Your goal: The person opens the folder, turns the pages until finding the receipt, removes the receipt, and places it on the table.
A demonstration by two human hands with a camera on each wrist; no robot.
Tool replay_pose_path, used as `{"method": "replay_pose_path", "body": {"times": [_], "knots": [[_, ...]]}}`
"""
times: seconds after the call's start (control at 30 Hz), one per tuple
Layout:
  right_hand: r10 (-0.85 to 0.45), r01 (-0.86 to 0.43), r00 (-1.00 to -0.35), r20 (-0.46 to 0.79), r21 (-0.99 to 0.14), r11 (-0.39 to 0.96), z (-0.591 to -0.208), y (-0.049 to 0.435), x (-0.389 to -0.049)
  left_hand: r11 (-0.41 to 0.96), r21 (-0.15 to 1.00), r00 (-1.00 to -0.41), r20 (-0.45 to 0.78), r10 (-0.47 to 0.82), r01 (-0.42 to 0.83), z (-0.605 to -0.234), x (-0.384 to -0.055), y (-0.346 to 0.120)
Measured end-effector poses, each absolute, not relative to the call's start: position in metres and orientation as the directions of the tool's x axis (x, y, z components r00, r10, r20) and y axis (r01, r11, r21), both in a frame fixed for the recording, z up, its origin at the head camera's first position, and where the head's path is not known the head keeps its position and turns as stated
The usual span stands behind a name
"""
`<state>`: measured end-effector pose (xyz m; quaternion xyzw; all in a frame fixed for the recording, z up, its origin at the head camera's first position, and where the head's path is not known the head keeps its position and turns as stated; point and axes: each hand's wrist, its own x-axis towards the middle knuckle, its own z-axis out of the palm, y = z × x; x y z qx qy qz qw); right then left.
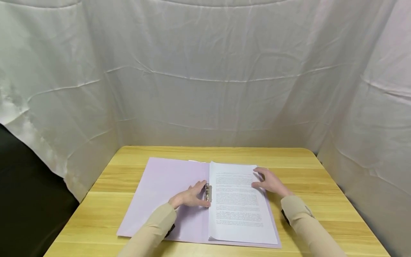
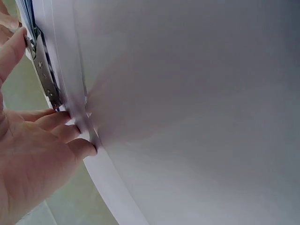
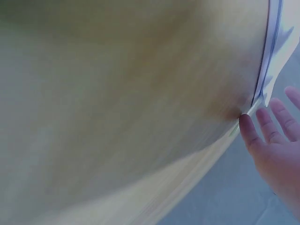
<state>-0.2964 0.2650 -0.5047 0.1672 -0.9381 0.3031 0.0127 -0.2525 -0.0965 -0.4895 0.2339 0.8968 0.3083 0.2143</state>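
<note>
I see left hand (image 1: 192, 196) spread at the clip (image 1: 210, 193), right hand (image 1: 271, 182) spread by pages (image 1: 240, 233); only head view shows print (image 1: 238, 196).

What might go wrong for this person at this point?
The left hand has its fingers at the metal clip, so a fingertip could get nipped if the clip snaps.

The right hand is at the right edge of the paper stack; a push there might skew the pages.

The stack's lower left corner looks slightly uneven, so sheets may sit crooked in the folder.
</note>
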Motion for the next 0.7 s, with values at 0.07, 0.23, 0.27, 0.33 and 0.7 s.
{"method": "replay_pose_path", "body": {"times": [0.07, 0.23, 0.27, 0.33, 0.7], "knots": [[-0.296, -0.305, -0.949, 0.111, -0.567, 0.765, -0.504, 0.266, -0.300, 0.698, 0.654, -0.796, -0.239, 0.556, 0.292, -0.489, -0.253, -0.097], [-0.288, -0.275, -0.955, 0.069, -0.565, 0.778, -0.503, 0.265, -0.310, 0.697, 0.653, -0.801, -0.227, 0.553, 0.296, -0.490, -0.254, -0.097], [-0.288, -0.274, -0.955, 0.067, -0.566, 0.778, -0.504, 0.265, -0.312, 0.692, 0.657, -0.802, -0.218, 0.555, 0.300, -0.491, -0.254, -0.097], [-0.297, -0.289, -0.952, 0.077, -0.557, 0.779, -0.504, 0.265, -0.316, 0.670, 0.674, -0.801, -0.193, 0.567, 0.312, -0.493, -0.254, -0.097], [-0.297, -0.314, -0.947, 0.121, -0.529, 0.788, -0.508, 0.265, -0.330, 0.629, 0.678, -0.770, -0.144, 0.622, 0.381, -0.499, -0.254, -0.092]]}}
